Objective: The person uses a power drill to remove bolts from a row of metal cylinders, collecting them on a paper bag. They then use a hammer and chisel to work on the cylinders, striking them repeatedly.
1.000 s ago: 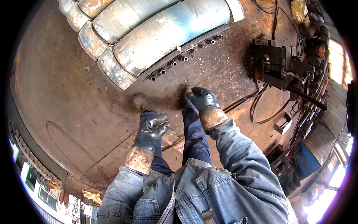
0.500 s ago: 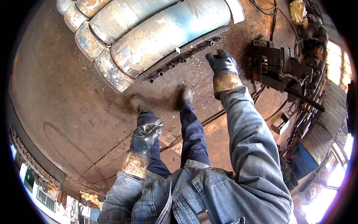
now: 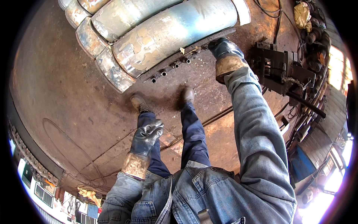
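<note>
My right hand [image 3: 228, 47], in a dark glove with a tan cuff, reaches out to the right end of a dark bar with short pipe stubs [image 3: 175, 65]. Its fingers curl downward over that end, and the glove hides whatever they grip or touch. Beside the bar lies a large curved pipe section [image 3: 179, 31], its grey and bluish coating peeling. My left hand [image 3: 146, 137], gloved alike, hangs in front of my left leg with fingers curled closed; the inside of that hand is hidden.
More curved sections [image 3: 126, 20] lie beyond the near one. A dark metal fixture [image 3: 276, 65] with a protruding bar stands to the right. Cables [image 3: 278, 22] cross the stained floor [image 3: 56, 89], and cylindrical parts [image 3: 315, 48] line the right side.
My right hand has moved forward onto the right end of the row of pipe stubs, covering it. My left hand stays where it was, still curled.
</note>
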The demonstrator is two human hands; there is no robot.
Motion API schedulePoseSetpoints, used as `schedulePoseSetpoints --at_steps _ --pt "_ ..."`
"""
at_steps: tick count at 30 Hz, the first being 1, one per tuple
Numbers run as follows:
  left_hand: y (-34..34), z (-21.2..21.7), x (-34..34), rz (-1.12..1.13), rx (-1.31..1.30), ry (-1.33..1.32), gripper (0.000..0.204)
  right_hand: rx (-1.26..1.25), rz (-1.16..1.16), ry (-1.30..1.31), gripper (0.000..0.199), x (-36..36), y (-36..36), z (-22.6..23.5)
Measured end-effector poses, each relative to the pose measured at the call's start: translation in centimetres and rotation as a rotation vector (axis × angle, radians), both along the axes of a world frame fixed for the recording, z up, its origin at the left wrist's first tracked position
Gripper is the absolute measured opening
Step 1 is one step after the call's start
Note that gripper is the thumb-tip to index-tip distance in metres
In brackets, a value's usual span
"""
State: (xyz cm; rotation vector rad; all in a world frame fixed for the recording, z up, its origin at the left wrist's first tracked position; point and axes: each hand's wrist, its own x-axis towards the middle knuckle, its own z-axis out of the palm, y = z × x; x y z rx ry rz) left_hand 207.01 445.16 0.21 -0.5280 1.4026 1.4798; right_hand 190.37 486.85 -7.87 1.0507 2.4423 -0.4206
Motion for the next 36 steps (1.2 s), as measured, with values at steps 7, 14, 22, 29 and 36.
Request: schedulePoseSetpoints --at_steps 7,14,22,29,36 --pt "0.5 -0.2 0.1 0.032 0.019 -0.065 0.033 -0.018 0.009 0.007 0.048 -0.5 0.1 0.1" --pt "1.5 0.4 -0.1 0.014 0.031 -0.058 0.034 -0.07 -0.034 0.008 0.043 0.6 0.1 0.4" --pt "2.2 0.3 -0.1 -0.041 0.015 -0.027 0.035 -0.089 -0.085 0.03 0.038 0.9 0.7 0.6" --pt "3.0 1.0 0.1 -0.039 -0.006 -0.031 0.032 -0.633 -0.704 0.465 0.034 7.4 2.4 1.9" --pt "2.9 2.6 0.1 0.099 0.068 -0.035 0.029 -1.606 -1.275 0.986 0.018 15.1 -2.3 12.5"
